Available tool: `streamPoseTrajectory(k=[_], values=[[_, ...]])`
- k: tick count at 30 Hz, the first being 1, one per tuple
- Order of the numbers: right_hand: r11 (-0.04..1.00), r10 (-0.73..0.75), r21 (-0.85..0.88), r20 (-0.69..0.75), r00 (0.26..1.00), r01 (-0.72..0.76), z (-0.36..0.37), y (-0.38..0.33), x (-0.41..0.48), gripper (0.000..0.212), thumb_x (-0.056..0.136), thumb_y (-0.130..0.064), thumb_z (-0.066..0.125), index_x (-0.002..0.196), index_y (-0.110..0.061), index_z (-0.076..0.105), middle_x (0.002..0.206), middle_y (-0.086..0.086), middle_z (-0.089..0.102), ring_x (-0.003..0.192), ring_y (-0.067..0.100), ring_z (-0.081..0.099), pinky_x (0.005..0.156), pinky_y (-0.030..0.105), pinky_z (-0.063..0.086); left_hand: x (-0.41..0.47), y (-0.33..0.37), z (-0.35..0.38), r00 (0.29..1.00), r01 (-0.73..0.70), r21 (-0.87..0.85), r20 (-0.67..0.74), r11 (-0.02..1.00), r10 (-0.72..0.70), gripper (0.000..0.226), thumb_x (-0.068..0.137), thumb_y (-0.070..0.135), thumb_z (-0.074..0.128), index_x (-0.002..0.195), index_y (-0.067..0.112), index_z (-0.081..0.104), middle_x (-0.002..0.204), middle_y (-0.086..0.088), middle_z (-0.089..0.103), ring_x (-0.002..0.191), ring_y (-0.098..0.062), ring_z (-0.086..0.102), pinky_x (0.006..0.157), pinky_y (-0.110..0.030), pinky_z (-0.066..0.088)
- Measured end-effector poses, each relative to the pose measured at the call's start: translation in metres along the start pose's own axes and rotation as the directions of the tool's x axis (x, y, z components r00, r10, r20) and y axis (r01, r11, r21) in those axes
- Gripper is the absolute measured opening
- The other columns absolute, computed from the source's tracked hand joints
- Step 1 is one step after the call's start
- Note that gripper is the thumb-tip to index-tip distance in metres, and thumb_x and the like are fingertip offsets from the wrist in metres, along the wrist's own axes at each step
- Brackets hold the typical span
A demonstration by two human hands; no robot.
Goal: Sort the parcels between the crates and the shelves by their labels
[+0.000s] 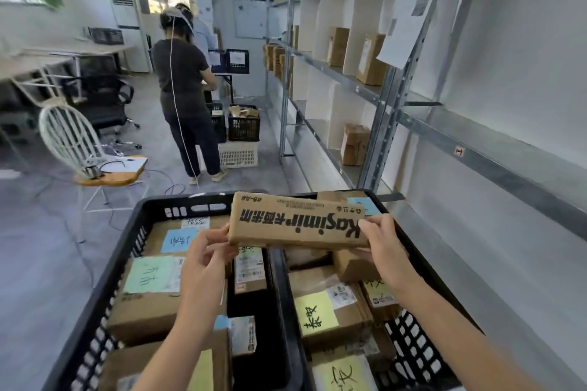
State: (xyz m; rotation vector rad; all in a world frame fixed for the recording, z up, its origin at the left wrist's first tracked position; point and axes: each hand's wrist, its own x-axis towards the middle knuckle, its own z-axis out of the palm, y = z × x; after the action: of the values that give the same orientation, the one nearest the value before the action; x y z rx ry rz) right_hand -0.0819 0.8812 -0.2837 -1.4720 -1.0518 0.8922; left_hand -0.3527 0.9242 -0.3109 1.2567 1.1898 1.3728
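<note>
**Flat Kasimir carton up over the crates, gripped end to end**

From where I stand, the Kasimir carton [295,224] is in the air just above the seam between the left crate [149,211] and the right crate [413,349], printed side toward the person & upside down. The left hand [206,252] pinches its left end, thumb on the near face, fingers curled behind. The right hand [386,247] wraps the right end much the same way. Neither is slack.

Handling, my guess: long, flat corrugated card, so stiff along its length, dry, not slippery. Prob. light, b/c fingertips at the two ends carry it w/o sag. Contents unknown, so can't rule out fragile. No coloured sorting label shows on this face; may be on a hidden side, so it wants a turn. Best hold is as now, at the short ends, or one hand round the middle w/ thumb over the top edge. The shelves [444,133] stand just to the right; other parcels [149,305] fill both crates below.
</note>
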Motion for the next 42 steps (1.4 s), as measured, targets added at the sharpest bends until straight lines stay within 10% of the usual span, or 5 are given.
streamPoseTrajectory(k=[6,16,27,35,42], values=[[0.991,0.064,-0.115,0.010,0.998,-0.063,0.027,-0.003,0.000,0.045,0.082,-0.076,0.035,0.097,-0.033,0.032,0.111,0.006,0.060,0.102,0.017,0.060,0.072,0.029,0.047,0.002,-0.015,-0.021,0.997,0.070,-0.097,0.027,0.993,-0.068,0.024,0.103,0.010,0.042,0.080,0.013,0.051,0.097,-0.006,0.077,0.087,-0.014,0.073,0.063,-0.016,0.055],[0.993,0.056,-0.109,0.049,0.997,-0.051,0.053,0.019,0.003,0.040,0.088,-0.034,0.071,0.107,-0.031,0.036,0.109,-0.004,0.054,0.078,-0.011,0.063,0.057,0.007,0.049,0.012,-0.034,-0.042,0.944,0.328,-0.170,0.079,0.929,-0.319,0.054,0.080,0.061,0.065,0.099,0.011,0.056,0.098,-0.011,0.075,0.088,-0.024,0.072,0.077,-0.041,0.057],[0.715,0.234,0.623,0.214,0.948,-0.317,0.126,-0.005,0.024,0.068,0.081,-0.026,0.077,0.141,-0.016,0.045,0.123,0.011,0.070,0.114,0.028,0.066,0.096,0.051,0.053,0.037,-0.013,-0.045,0.954,0.300,-0.462,0.167,0.835,-0.250,0.063,0.077,0.029,0.078,0.131,0.036,0.047,0.109,-0.005,0.076,0.096,-0.025,0.074,0.069,-0.030,0.060],[0.923,0.229,0.318,-0.002,0.973,-0.217,0.156,-0.018,0.062,0.053,0.086,-0.040,0.074,0.132,-0.026,0.051,0.117,0.002,0.072,0.101,0.019,0.070,0.066,0.034,0.058,0.064,-0.031,-0.094,0.995,0.090,-0.034,0.051,0.995,-0.088,0.023,0.097,0.032,0.058,0.119,0.030,0.066,0.109,0.007,0.073,0.102,-0.007,0.069,0.085,-0.024,0.056],[0.938,0.193,-0.297,0.010,0.981,-0.181,0.201,0.017,0.070,0.080,0.094,-0.058,0.050,0.158,-0.029,0.011,0.152,0.007,0.044,0.136,0.028,0.044,0.113,0.047,0.037,0.100,-0.063,-0.111,0.996,0.053,0.236,0.060,0.970,-0.069,0.026,0.103,0.026,0.048,0.125,0.031,0.061,0.120,0.005,0.068,0.108,-0.016,0.066,0.084,-0.037,0.057]])
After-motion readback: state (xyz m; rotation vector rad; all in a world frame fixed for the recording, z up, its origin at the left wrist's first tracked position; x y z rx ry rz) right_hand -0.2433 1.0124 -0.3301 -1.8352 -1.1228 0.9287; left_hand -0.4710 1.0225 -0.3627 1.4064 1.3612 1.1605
